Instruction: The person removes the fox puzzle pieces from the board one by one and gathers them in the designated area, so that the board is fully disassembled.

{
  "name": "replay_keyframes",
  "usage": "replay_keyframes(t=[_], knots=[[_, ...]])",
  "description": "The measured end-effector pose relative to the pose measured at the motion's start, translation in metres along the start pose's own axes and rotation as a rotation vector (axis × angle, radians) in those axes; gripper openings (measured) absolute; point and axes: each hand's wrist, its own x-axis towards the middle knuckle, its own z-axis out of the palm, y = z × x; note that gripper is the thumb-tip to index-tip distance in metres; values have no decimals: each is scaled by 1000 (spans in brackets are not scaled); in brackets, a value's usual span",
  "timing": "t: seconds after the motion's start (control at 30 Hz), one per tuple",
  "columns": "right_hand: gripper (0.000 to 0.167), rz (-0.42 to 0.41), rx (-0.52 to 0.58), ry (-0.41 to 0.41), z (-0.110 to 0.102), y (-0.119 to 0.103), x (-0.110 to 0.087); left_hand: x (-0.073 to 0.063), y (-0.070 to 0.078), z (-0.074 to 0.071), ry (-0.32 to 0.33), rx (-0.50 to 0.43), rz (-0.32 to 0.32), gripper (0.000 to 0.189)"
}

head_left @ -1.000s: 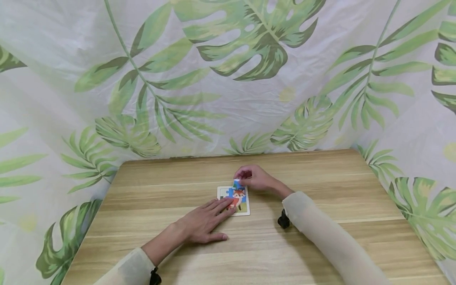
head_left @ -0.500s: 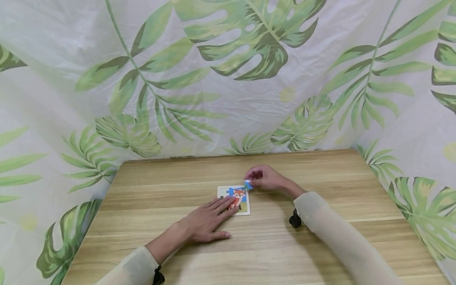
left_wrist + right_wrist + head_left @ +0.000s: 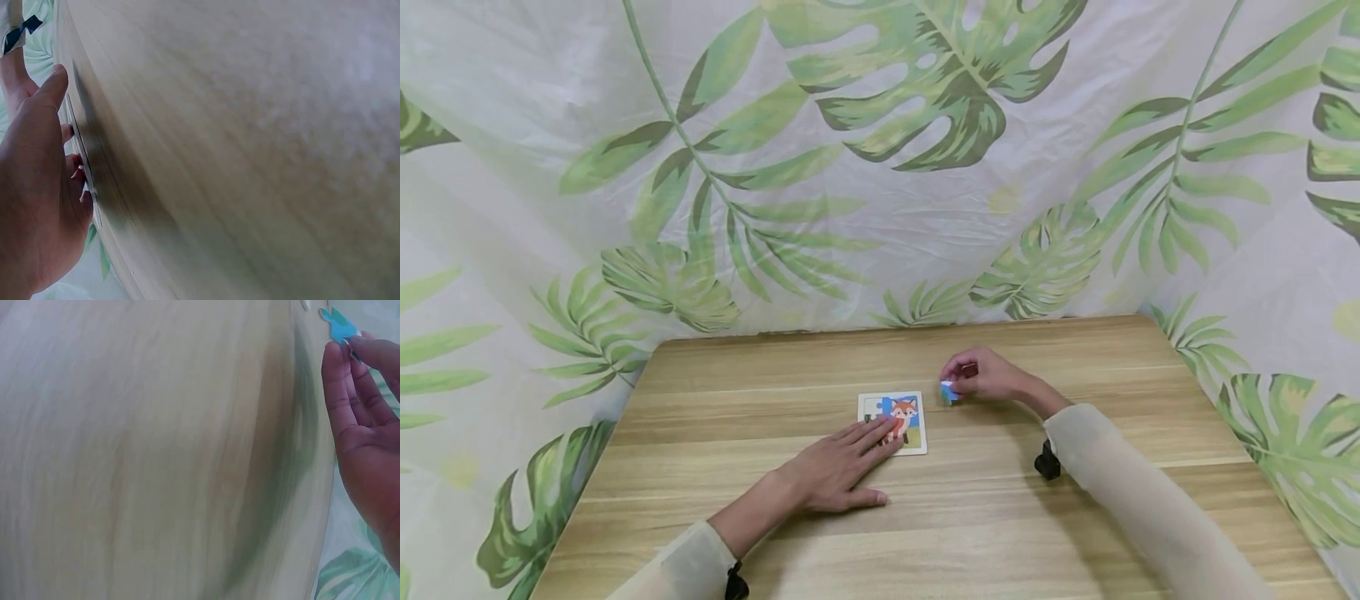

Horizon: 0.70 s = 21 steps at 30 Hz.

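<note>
Puzzle piece [image 3: 950, 393], blue with a touch of green, and it's in the right hand [image 3: 988, 377], just right of the fox puzzle [image 3: 922, 435] and apart from it! That right grip is a pinch, thumb against fingertips, with much of the piece sticking out beyond them; the right wrist view shows a rounded knob jutting free. Whether its lower edge touches the wooden surface [image 3: 775, 367], I cannot tell. Over on the left, the left hand [image 3: 835, 471] has its fingers stretched across the near-left part of the fox puzzle, thumb spread to the right. That grip clasps nothing, and how hard it presses is anyone's guess. Look at the far-left part of the puzzle: pale there, the fox's head bright beside it. So where's the danger? First, that pinch: with so little of it held, the piece could twist or drop if the thumb eases. Second, the left hand: a sideways slide of those fingers could skew the whole puzzle or unseat whatever lies beneath them. And with the near-left corner partly hidden, a loose bit there could well go unnoticed.
</note>
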Motion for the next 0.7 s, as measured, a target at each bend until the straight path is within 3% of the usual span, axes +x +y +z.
replay_keyframes(t=[0.7], knots=[[13,59,-34,-53,-22,12,-23,1,2,-3,-2,31,-2,90]])
